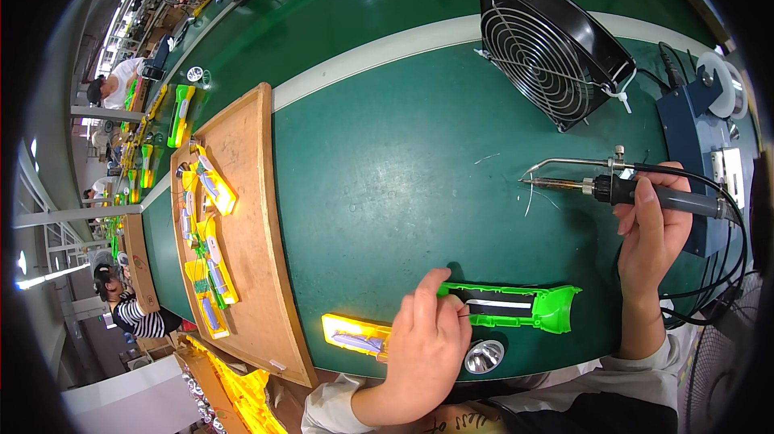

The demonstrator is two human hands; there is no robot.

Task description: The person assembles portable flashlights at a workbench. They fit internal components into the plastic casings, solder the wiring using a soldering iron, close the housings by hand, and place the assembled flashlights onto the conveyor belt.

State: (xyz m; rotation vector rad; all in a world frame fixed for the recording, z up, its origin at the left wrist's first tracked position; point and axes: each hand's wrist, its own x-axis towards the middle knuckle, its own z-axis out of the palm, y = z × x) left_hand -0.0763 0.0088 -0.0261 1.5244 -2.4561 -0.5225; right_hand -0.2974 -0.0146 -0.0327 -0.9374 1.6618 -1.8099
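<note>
Green plastic housing (516,307), long and open-faced, lies flat on the green tabletop (387,160) at approx. 5 o'clock of the view, near the front edge. A white strip sits in its dark inner channel. Left hand (426,345) rests on the housing's left end, grip pressed down on it w/ index finger extended along the upper edge; whether the fingers pinch a small part cannot be told, since the hand covers that spot. A yellow housing section (355,337) pokes out at 9 o'clock of the left hand. A round silver reflector (484,356) lies just beside that hand at 4 o'clock.

Right hand (653,232) is at 3 o'clock, grip clenched around the handle of a soldering iron (613,189), tip pointing toward 9 o'clock, held above the tabletop and well apart from the green housing. Black fan (552,43) stands at 1 o'clock. Wooden tray (250,216) w/ yellow assemblies at 9 o'clock.
</note>
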